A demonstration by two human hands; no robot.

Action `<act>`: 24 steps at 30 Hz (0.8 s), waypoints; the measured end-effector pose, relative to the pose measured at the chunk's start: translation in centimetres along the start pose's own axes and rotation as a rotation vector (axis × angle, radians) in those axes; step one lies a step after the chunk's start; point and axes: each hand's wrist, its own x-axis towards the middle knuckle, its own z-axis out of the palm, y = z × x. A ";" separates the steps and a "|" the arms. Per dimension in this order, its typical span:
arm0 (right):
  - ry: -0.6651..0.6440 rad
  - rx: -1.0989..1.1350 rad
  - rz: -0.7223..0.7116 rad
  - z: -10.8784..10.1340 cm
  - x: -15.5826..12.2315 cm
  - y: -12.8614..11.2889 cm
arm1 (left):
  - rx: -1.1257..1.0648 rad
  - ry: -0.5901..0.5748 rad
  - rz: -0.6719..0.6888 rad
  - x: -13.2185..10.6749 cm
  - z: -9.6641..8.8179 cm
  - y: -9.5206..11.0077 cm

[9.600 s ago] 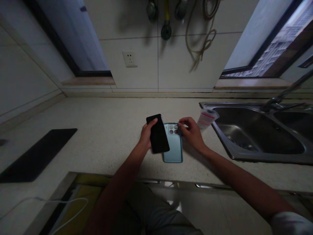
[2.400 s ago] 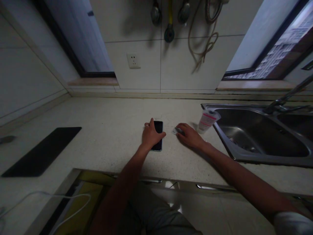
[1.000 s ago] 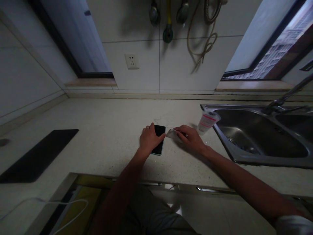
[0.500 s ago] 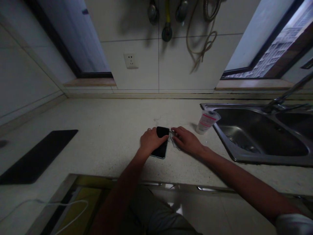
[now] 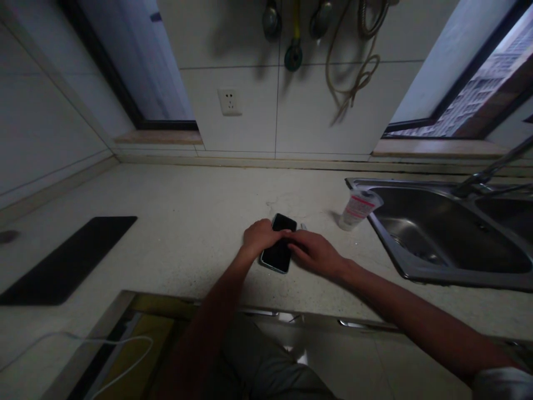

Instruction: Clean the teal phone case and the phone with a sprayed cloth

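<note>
The phone (image 5: 280, 247) lies on the surface (image 5: 187, 222) between the left hand (image 5: 259, 238) and right hand (image 5: 314, 253). A small tube (image 5: 356, 208), possibly tipped, sits right of it, beside the sink (image 5: 437, 233). A mat (image 5: 66, 261) lies far left.

A home kitchen: a pale stone counter (image 5: 179, 222) with a steel double sink (image 5: 437, 233) and tap (image 5: 487, 172) at right, tiled wall, socket (image 5: 229, 101) and windows at the top.

phones: 1 (image 5: 280, 247) | hands: 2 | tubes: 1 (image 5: 357, 207) | sinks: 1 (image 5: 377, 233) | sockets: 1 (image 5: 230, 102)
</note>
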 end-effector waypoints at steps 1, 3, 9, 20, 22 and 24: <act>-0.016 0.006 0.000 0.1 -0.1 -0.2 | -0.045 0.015 0.003 0.0 0.1 -0.1; -0.007 0.035 0.033 0.2 -0.1 -0.4 | -0.187 0.062 0.016 0.0 0.3 -0.3; 0.153 0.403 0.270 0.2 0.0 -0.4 | -0.936 0.228 0.058 0.7 1.2 -0.5; -0.045 1.172 0.579 -0.6 0.3 -0.6 | -1.306 0.395 0.053 0.5 1.4 0.5; -0.058 1.178 0.589 -0.6 0.4 -0.7 | -1.335 0.375 0.054 0.4 1.4 0.6; -0.077 1.176 0.593 -0.4 0.4 -0.8 | -1.357 0.360 0.042 0.4 1.5 0.7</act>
